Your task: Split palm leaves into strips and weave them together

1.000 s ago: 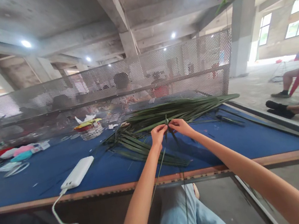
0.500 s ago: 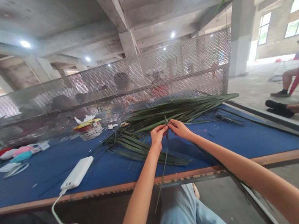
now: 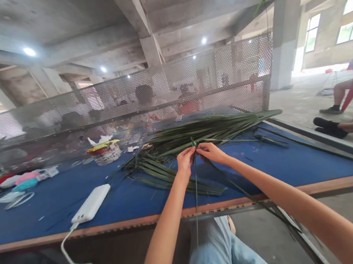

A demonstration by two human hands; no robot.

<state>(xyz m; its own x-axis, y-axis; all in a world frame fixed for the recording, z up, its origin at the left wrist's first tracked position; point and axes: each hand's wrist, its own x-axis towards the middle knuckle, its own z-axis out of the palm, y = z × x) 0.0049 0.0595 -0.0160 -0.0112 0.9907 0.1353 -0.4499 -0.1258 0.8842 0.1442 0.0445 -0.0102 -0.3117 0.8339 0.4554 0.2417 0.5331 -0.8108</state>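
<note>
Both my hands meet above the blue table (image 3: 56, 207), pinching one long green palm leaf strip (image 3: 195, 183). My left hand (image 3: 185, 160) grips it with closed fingers near the top. My right hand (image 3: 209, 151) is closed on the same strip just to the right. The strip's thin ends hang down past the table edge toward my lap. A pile of palm leaves (image 3: 210, 129) lies on the table right behind my hands.
A white power bank (image 3: 91, 203) with a cable lies at the left front. A small basket (image 3: 106, 152) and coloured bits sit further back. A perforated metal screen (image 3: 123, 100) walls the far side; people sit behind it and at the right.
The hanging leaf ends have swung from near my right arm toward the middle, and my hands have shifted slightly while staying pinched together.
</note>
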